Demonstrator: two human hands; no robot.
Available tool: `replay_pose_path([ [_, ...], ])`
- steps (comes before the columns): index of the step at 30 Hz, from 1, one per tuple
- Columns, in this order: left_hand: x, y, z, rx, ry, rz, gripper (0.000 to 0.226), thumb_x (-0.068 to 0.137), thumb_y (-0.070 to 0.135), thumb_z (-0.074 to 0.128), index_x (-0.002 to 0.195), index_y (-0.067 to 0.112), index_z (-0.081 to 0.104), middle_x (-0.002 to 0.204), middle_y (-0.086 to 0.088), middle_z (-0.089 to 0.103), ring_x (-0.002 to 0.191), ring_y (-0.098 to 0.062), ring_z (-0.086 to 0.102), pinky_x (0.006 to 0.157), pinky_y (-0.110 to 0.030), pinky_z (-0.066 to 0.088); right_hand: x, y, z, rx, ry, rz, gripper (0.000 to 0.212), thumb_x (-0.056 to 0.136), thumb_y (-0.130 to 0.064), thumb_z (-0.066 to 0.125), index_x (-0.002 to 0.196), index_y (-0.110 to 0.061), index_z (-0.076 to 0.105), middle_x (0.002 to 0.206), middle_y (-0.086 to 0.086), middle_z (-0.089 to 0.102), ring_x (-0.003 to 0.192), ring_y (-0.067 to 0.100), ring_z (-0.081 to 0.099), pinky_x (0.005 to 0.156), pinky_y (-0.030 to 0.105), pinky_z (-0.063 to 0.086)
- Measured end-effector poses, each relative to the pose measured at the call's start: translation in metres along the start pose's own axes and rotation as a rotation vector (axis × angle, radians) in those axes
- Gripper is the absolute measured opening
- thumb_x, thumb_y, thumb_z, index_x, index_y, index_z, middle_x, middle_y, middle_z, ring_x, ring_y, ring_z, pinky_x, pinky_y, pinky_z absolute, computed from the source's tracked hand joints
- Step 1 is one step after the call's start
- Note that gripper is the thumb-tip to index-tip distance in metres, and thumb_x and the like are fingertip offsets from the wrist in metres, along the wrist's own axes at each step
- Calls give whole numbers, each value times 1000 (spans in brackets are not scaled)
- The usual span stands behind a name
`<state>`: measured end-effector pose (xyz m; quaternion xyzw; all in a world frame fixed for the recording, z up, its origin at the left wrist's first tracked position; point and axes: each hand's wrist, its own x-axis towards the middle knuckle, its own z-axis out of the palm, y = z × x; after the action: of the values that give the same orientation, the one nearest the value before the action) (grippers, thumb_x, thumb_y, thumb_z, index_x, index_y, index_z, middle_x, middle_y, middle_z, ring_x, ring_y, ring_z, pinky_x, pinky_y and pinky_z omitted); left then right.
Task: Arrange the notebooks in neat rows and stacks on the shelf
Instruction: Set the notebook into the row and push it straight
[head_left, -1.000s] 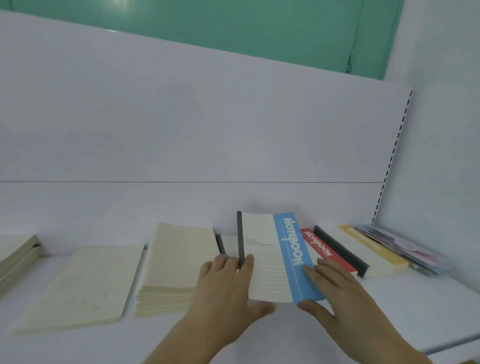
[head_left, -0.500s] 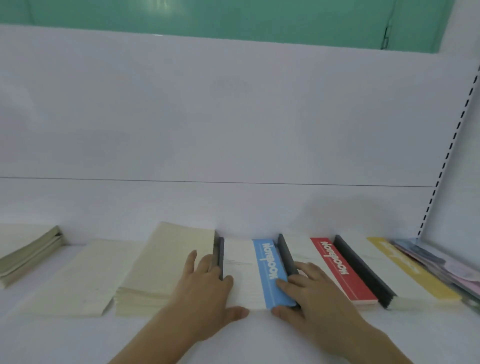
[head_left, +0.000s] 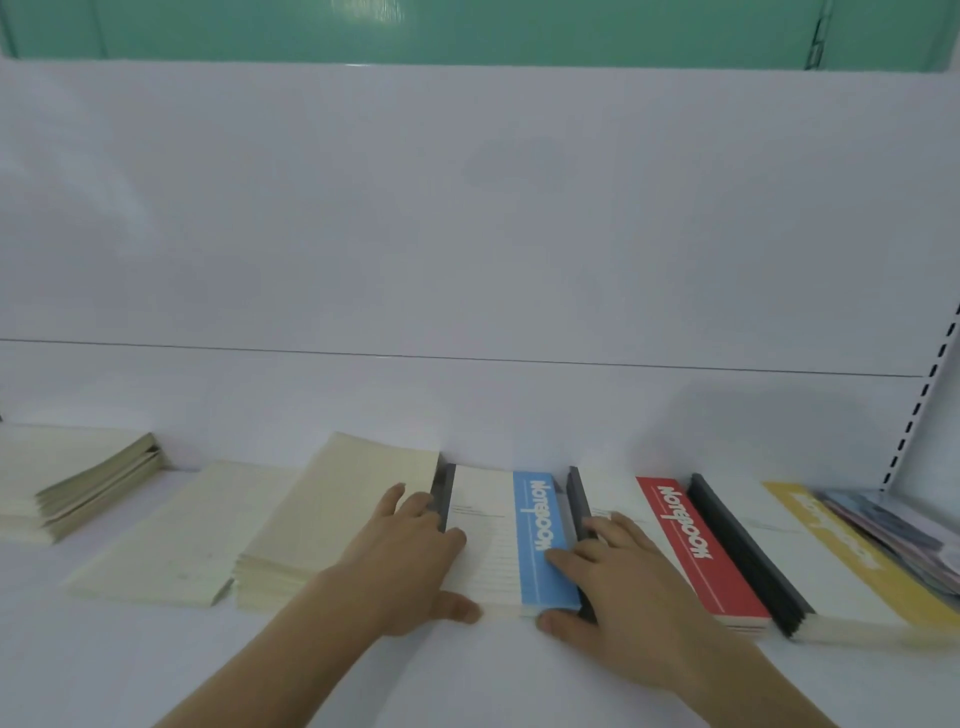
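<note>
Resting on shelf (head_left: 498, 670), blue notebook (head_left: 540, 540), hands (head_left: 410, 561) flat on it

blue notebook (head_left: 524, 540): 1.0 s ago tilted up in both hands, now flat on its stack on the shelf (head_left: 493, 670), between the cream stack (head_left: 343, 525) and the red notebook (head_left: 691, 545)
left hand (head_left: 410, 561): earlier gripped the dark spine, now lies flat along the left edge, thumb at the front corner
right hand (head_left: 618, 587): earlier under the blue strip, now fingers on the right edge, thumb at the front
last 0.5 s: barely any shift
</note>
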<state>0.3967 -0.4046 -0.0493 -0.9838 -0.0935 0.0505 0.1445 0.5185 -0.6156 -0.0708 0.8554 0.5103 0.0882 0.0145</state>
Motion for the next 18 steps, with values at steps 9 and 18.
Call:
replay_pose_path([
  [9,1,-3,9,-42,105,3,79,81,83,42,135,25,50,144,-6,36,146,-30,14,121,-46,12,2,4,10,49,35,26,97,72,-89,8,140,-31,46,144,-2,42,144,25,20,117,39,15],
  [18,-19,4,10,-257,402,-55,80,81,78,21,137,28,49,141,6,48,137,-18,39,115,-38,30,-6,-16,-6,105,144,102,87,82,-80,5,148,-31,34,156,-2,26,147,20,10,118,36,12],
])
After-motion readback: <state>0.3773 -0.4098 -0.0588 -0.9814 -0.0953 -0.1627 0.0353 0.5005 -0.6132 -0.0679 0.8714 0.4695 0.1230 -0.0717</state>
